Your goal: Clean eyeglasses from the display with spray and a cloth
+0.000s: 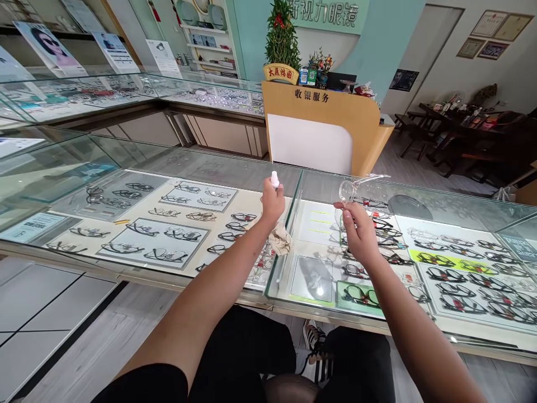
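My left hand [273, 202] is closed round a small spray bottle [274, 179], whose white top sticks up above the fingers. The bottle's body is hidden in the fist. In my right hand [359, 229] is a pair of clear-framed glasses [347, 190], pinched at its lower edge and raised above the glass counter. One temple points off to the right. A crumpled beige cloth [281, 239] lies on the counter top just below my left wrist, apart from both hands.
The glass display counter [289, 268] spans the view, with rows of glasses [165, 254] inside. Behind it stands a wooden cashier desk [323, 106] with a potted plant [282, 39]. More showcases [210, 98] line the back left. A dark table [461, 126] stands far right.
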The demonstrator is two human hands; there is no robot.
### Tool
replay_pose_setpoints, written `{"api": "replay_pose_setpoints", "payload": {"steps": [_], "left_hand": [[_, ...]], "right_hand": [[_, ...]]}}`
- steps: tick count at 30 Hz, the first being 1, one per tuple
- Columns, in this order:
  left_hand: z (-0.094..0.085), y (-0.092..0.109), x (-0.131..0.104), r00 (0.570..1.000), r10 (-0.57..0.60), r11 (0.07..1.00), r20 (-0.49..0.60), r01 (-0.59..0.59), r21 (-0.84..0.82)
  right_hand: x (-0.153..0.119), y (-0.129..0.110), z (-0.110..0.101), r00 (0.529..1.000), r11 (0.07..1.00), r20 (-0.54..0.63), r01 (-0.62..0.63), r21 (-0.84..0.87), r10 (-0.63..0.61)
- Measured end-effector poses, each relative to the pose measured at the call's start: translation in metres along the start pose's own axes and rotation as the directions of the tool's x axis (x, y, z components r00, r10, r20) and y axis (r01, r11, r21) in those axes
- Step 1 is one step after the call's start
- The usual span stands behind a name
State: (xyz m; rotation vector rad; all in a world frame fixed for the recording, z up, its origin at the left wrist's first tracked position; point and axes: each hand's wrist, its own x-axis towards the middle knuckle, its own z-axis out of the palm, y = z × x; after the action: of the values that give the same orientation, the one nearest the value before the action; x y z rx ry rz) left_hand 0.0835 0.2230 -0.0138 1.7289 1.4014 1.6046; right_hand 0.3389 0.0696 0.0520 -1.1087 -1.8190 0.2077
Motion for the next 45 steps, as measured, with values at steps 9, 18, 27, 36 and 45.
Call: {"api": "replay_pose_setpoints", "payload": {"steps": [9, 18, 27, 36, 45], "left_hand": [[-0.007, 0.097, -0.023, 0.839, -0.027, 0.814, 0.544, 0.334, -0.475], [-0.006, 0.111, -0.036, 0.557, 0.022, 0.656, 0.83, 0.619, -0.433], [-0.001, 0.105, -0.044, 0.736, -0.038, 0.883, 0.676, 0.342, -0.323], [-0.001, 0.105, -0.045, 0.74, -0.027, 0.897, 0.672, 0.314, -0.31], [0.002, 0.105, -0.054, 0.661, 0.102, 0.976, 0.743, 0.08, -0.205]], "right_hand": [[-0.003, -0.016, 0.003, 1.0, 0.986, 0.027, 0.006, 0.165, -0.011], [-0.005, -0.014, 0.018, 0.99, 0.957, 0.131, -0.092, 0.274, 0.058], [-0.004, -0.015, 0.015, 0.971, 0.899, 0.197, -0.204, 0.388, 0.135], [-0.002, -0.013, 0.016, 0.963, 0.861, 0.203, -0.253, 0.441, 0.178], [0.003, -0.002, 0.009, 0.951, 0.797, 0.076, -0.292, 0.528, 0.299]]}}
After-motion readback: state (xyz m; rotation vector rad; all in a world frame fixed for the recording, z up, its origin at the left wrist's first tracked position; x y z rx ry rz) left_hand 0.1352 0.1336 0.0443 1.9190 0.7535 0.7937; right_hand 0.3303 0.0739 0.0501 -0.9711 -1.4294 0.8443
